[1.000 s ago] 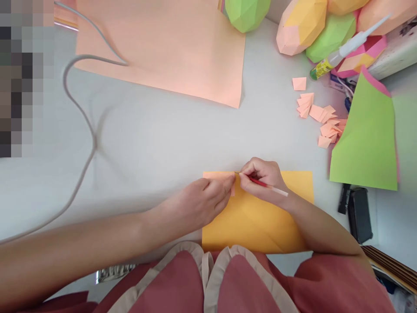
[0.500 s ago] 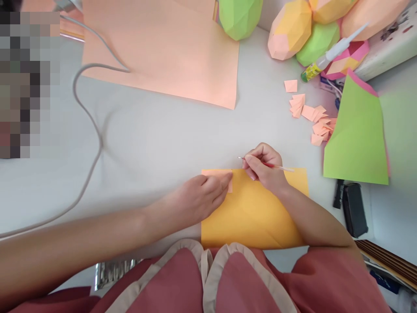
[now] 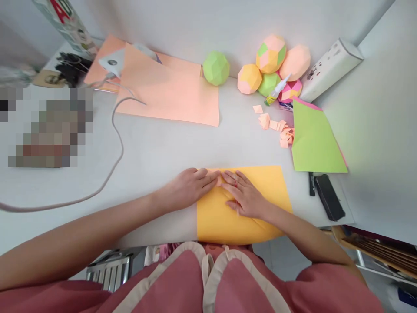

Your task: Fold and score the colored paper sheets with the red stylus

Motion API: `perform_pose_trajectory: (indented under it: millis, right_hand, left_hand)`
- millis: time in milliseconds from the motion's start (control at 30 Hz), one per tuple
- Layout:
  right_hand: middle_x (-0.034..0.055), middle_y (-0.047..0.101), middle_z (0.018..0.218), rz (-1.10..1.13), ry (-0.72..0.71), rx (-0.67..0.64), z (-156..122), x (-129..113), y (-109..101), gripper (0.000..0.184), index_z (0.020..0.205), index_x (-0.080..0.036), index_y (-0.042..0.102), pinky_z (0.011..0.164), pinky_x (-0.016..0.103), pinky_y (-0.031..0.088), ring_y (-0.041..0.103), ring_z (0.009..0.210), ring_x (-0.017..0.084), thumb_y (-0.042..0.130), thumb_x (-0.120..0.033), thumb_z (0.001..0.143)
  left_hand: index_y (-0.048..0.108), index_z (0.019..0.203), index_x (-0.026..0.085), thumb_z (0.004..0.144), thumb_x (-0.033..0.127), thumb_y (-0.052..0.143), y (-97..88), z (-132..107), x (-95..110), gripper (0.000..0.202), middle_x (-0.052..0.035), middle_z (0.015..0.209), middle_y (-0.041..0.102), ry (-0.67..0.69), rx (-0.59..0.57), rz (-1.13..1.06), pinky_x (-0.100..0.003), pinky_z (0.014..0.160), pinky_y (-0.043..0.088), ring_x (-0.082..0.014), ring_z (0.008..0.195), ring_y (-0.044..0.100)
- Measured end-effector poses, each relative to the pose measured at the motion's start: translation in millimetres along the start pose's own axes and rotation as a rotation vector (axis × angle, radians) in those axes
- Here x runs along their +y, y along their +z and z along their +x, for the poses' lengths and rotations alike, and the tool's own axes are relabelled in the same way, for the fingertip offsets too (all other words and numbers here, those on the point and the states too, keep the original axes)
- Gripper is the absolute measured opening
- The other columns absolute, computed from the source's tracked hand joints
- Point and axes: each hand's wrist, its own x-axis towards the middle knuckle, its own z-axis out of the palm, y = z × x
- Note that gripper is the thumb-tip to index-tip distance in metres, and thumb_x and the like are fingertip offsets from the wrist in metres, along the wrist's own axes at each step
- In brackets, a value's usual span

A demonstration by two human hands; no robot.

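Observation:
A sheet of yellow paper lies at the desk's near edge. On its upper left part is a small peach paper piece, largely covered by my left hand. That hand rests flat with its fingers stretched out and holds nothing. My right hand lies low over the yellow sheet, its fingertips close to those of the left. A slim red pen with a pale end is tucked between the right hand's fingers, tip pointing away from me.
Folded peach pieces lie beside green paper. Behind them are a glue bottle and faceted paper balls. A large peach sheet and a grey cable occupy the left; a black case is at right.
My right hand has come down onto the yellow sheet, left and nearer, its fingers straightening with the pen kept between them. The left hand stays on the peach piece. The view has tilted up.

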Motion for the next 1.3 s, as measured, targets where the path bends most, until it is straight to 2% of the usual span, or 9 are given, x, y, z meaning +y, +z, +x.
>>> perform_pose_trajectory:
  millis: [100, 200, 367, 500, 700, 833, 1000, 1167, 1300]
  right_hand:
    - [0.0247, 0.039, 0.148, -0.081, 0.034, 0.01, 1.8, -0.3, 15.2, 0.052, 0.137, -0.009, 0.039, 0.114, 0.056, 0.034, 0.028, 0.144, 0.029, 0.05, -0.034, 0.093]
    - [0.0245, 0.037, 0.149, -0.068, 0.06, 0.031, 14.4, 3.5, 21.8, 0.052, 0.137, -0.011, 0.037, 0.113, 0.057, 0.035, 0.029, 0.144, 0.03, 0.049, -0.036, 0.093]
    - [0.0246, 0.041, 0.146, 0.069, 0.092, 0.154, 27.0, 7.2, 21.1, 0.051, 0.135, -0.013, 0.037, 0.112, 0.053, 0.039, 0.035, 0.141, 0.029, 0.052, -0.032, 0.09]
    - [0.0182, 0.052, 0.139, 0.32, 0.219, 0.358, 23.8, 8.6, 16.1, 0.034, 0.125, -0.02, 0.045, 0.109, 0.044, 0.043, 0.047, 0.133, 0.022, 0.046, -0.027, 0.092]
    - [0.014, 0.063, 0.125, 0.494, 0.401, 0.55, 19.7, 9.5, 10.4, 0.017, 0.106, -0.022, 0.054, 0.103, 0.04, 0.048, 0.059, 0.12, 0.02, 0.044, -0.028, 0.094]
    - [0.0103, 0.068, 0.114, 0.284, 0.246, 0.483, 18.2, 21.5, 5.9, 0.016, 0.1, -0.023, 0.058, 0.097, 0.041, 0.053, 0.061, 0.114, 0.02, 0.046, -0.018, 0.09]
    - [0.0085, 0.073, 0.108, -0.046, -0.007, 0.324, 11.3, 41.4, -0.3, 0.031, 0.101, -0.022, 0.065, 0.09, 0.045, 0.057, 0.063, 0.113, 0.024, 0.046, -0.005, 0.083]
    - [0.0086, 0.07, 0.116, -0.133, -0.057, 0.283, 8.4, 41.8, -4.6, 0.044, 0.117, -0.022, 0.063, 0.093, 0.047, 0.057, 0.059, 0.121, 0.026, 0.045, -0.002, 0.081]
    - [0.011, 0.067, 0.123, -0.133, -0.044, 0.233, 12.6, 38.0, -8.7, 0.041, 0.119, -0.02, 0.06, 0.096, 0.048, 0.055, 0.056, 0.125, 0.027, 0.048, -0.005, 0.083]
  left_hand:
    - [0.059, 0.127, 0.015, 0.095, 0.008, 0.037, 5.0, -2.3, -6.9, 0.039, -0.0056, 0.142, 0.053, -0.035, 0.069, -0.042, -0.034, 0.085, 0.047, -0.0206, 0.105, 0.056]
    - [0.063, 0.123, 0.016, 0.094, 0.006, 0.034, 8.0, -5.2, -13.3, 0.041, -0.0044, 0.139, 0.056, -0.111, 0.113, -0.096, -0.038, 0.092, 0.045, -0.0255, 0.121, 0.05]
    - [0.048, 0.138, 0.011, 0.097, 0.027, 0.039, 13.0, -1.7, -3.2, 0.045, -0.0135, 0.148, 0.044, -0.177, 0.024, -0.18, -0.047, 0.112, 0.033, -0.0309, 0.138, 0.037]
    - [0.035, 0.146, 0.004, 0.094, 0.051, 0.043, 21.0, 22.0, 19.6, 0.07, -0.0232, 0.153, 0.029, -0.211, -0.024, -0.216, -0.05, 0.116, 0.025, -0.0373, 0.144, 0.024]
    - [0.035, 0.146, 0.009, 0.095, 0.05, 0.041, 26.1, 58.1, 29.6, 0.066, -0.0204, 0.152, 0.034, -0.126, 0.054, -0.295, -0.05, 0.116, 0.025, -0.0348, 0.144, 0.024]
    - [0.045, 0.139, 0.009, 0.095, 0.04, 0.044, 21.7, 53.3, 25.5, 0.054, -0.018, 0.15, 0.038, -0.136, 0.161, -0.362, -0.047, 0.117, 0.028, -0.0306, 0.142, 0.031]
    - [0.063, 0.114, 0.007, 0.092, 0.025, 0.047, 15.5, 45.8, 34.6, 0.033, -0.0186, 0.117, 0.063, -0.268, 0.209, -0.306, -0.045, 0.101, 0.047, -0.0293, 0.115, 0.056]
    - [0.055, 0.129, 0.001, 0.094, 0.048, 0.042, 18.1, 42.8, 49.2, 0.06, -0.0259, 0.139, 0.05, -0.331, 0.148, -0.224, -0.051, 0.11, 0.034, -0.0375, 0.133, 0.042]
    - [0.047, 0.138, 0.004, 0.09, 0.066, 0.035, 20.1, 41.0, 49.4, 0.08, -0.0288, 0.145, 0.041, -0.352, 0.085, -0.265, -0.052, 0.112, 0.025, -0.041, 0.137, 0.036]
